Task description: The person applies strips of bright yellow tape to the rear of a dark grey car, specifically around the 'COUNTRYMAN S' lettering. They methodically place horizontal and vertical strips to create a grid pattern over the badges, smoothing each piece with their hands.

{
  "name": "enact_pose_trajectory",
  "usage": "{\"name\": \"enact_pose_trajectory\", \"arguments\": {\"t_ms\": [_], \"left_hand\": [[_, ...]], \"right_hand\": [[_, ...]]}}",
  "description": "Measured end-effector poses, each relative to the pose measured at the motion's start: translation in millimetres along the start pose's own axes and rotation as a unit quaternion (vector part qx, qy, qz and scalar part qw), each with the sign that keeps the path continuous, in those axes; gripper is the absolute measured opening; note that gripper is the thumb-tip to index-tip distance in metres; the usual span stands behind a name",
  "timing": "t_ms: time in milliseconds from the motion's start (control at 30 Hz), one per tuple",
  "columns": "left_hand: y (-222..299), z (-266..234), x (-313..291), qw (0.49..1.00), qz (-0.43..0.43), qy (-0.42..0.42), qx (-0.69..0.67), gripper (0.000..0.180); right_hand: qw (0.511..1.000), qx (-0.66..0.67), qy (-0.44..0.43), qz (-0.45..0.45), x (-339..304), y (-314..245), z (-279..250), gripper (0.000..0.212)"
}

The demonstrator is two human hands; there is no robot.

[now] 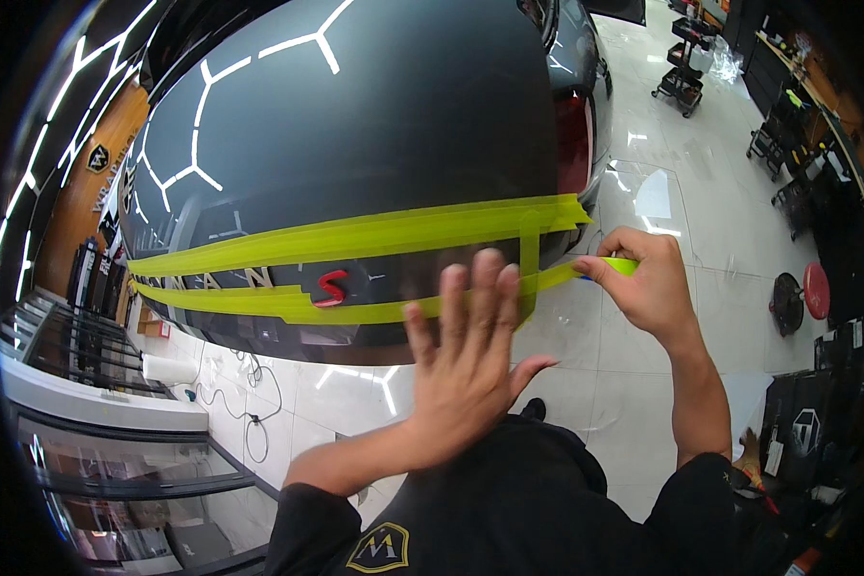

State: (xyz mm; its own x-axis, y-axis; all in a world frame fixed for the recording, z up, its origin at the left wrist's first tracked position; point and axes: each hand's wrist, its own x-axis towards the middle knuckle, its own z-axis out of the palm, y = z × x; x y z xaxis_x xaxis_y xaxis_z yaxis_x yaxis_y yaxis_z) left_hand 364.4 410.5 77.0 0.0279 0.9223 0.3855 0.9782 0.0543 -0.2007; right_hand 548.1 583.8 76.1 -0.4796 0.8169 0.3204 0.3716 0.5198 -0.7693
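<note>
The rear of a dark grey car (384, 125) stands before me, with bands of yellow-green masking tape (384, 232) running across it above and below a row of raised lettering. A red emblem (331, 288) sits between the bands. My left hand (470, 355), slightly blurred, is open and held flat over the lower band, fingers spread; whether it touches the panel I cannot tell. At the car's right edge, my right hand (648, 283) pinches a stretch of the same tape (555, 277) running off the lower band. More yellow-green shows behind its fingers, possibly the roll.
A red-topped stool (816, 290) stands on the tiled floor to the right, with a wheeled black cart (684, 67) farther off. Left of me are a glass-fronted cabinet (134, 470), a white roll (171, 370) and a loose cable (252, 420) on the floor.
</note>
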Motion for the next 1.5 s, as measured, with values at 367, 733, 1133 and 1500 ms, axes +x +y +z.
{"name": "enact_pose_trajectory", "arguments": {"t_ms": [367,733,1133,1500], "left_hand": [[-18.1,-30.3,7.6,0.991,0.051,-0.088,-0.089,0.094],[-20.7,-26.2,20.4,0.993,0.105,-0.048,-0.011,0.088],[-21.9,-24.8,19.6,0.995,0.097,-0.016,-0.005,0.099],[-27.6,-18.5,15.2,0.994,0.104,-0.032,-0.002,0.095]], "right_hand": [[0.995,0.033,-0.076,0.064,0.8,-4.9,-18.7,0.035],[0.946,0.186,-0.263,0.028,19.1,-16.1,-44.3,0.057],[0.923,0.35,-0.157,-0.018,-4.7,11.8,-19.2,0.049],[0.936,0.334,-0.082,-0.075,-11.2,6.0,10.0,0.038]]}}
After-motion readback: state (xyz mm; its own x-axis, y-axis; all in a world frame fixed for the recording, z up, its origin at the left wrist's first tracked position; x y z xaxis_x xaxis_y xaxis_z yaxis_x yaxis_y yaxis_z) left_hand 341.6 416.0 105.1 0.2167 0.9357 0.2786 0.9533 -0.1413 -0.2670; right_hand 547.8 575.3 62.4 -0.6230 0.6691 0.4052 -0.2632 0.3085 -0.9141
